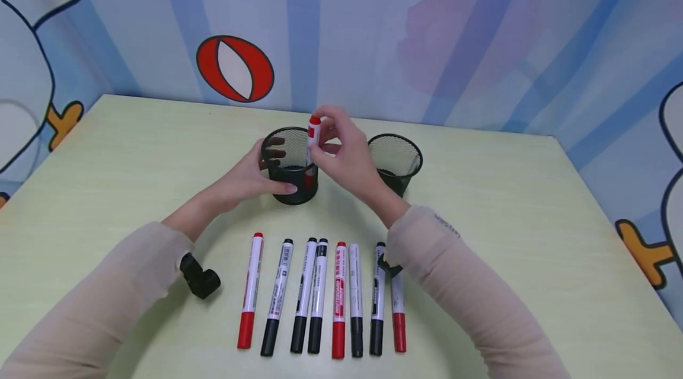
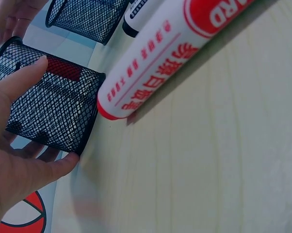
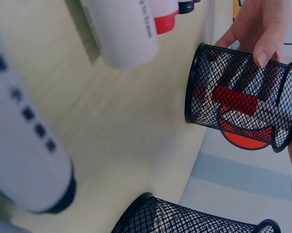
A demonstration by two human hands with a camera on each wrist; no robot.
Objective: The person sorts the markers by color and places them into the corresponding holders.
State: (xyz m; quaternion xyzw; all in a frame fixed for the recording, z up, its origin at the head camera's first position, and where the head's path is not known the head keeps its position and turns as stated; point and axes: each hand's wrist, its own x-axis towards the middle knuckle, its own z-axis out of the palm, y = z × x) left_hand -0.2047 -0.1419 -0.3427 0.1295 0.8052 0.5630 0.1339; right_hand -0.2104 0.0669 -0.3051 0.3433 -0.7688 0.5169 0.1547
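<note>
My left hand grips the left black mesh pen cup, thumb across its front and fingers round its far side. With my right hand I pinch a red-capped whiteboard marker near its upper end. The marker stands nearly upright just inside the cup's right rim, and its lower red end shows through the mesh in the right wrist view. In the left wrist view my left thumb and fingers spread round the mesh cup.
A second mesh cup stands to the right, partly behind my right wrist. Several markers lie in a row nearer me, among them a red marker and a black marker. My right sleeve overlaps the rightmost red marker. A patterned wall borders the table.
</note>
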